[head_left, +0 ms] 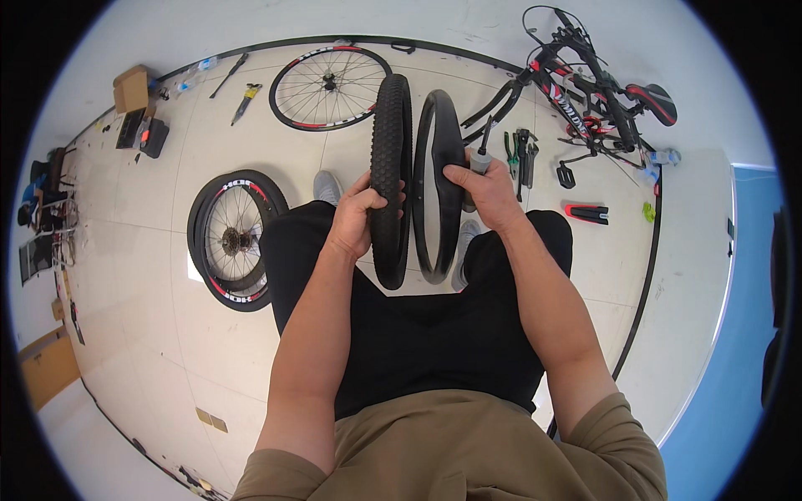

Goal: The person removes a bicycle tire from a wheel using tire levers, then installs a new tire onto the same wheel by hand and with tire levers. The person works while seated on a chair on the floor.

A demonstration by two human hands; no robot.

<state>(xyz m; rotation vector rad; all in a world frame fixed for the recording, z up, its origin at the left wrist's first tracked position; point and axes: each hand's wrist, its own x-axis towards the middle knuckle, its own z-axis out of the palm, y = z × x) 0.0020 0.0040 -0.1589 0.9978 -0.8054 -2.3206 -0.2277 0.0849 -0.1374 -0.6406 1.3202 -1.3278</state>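
Note:
My left hand is closed round a black knobby bicycle tire, held upright above my lap. Just right of it, an inner tube, puffed out into a ring, is gripped by my right hand, thumb pressed on its side. The tire and the tube stand side by side with a narrow gap between them. At my right hand there is also a grey cylinder with a thin dark rod sticking up; its lower part is hidden behind the fingers and the tube.
A spoked wheel lies ahead on the floor. At the left, a wheel with a cassette rests on a tire. A bicycle frame lies ahead right, near pliers and a red-black part. Cardboard and black boxes stand far left.

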